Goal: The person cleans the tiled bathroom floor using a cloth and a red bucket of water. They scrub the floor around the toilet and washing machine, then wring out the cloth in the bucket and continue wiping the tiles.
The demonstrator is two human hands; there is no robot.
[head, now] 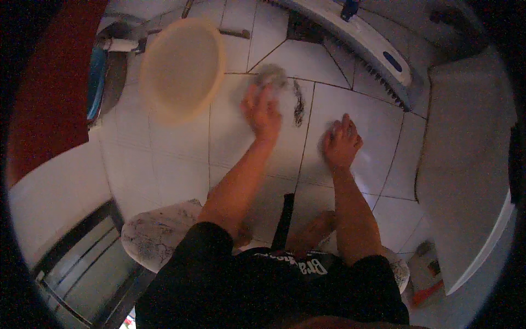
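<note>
My left hand (263, 113) is stretched forward over the pale tiled floor (246, 140), blurred by motion. Its fingers are on the near side of a soft-looking grey wad (274, 75), whose material is too blurred to tell. Just right of it, a dark, hair-like streak (298, 105) lies on a tile. Farther right and closer to my body, my right hand (343, 140) is palm down at the tiles with its fingers apart. I see nothing clearly held in it, though its palm is hidden.
Left of my left hand is a pale round basin (183, 72). A long white fixture (370, 45) with dark teeth or bristles along its edge crosses the upper right. A pale panel (468, 156) borders the right side. Below my arms, a black strap-like strip (283, 222) extends forward between my legs.
</note>
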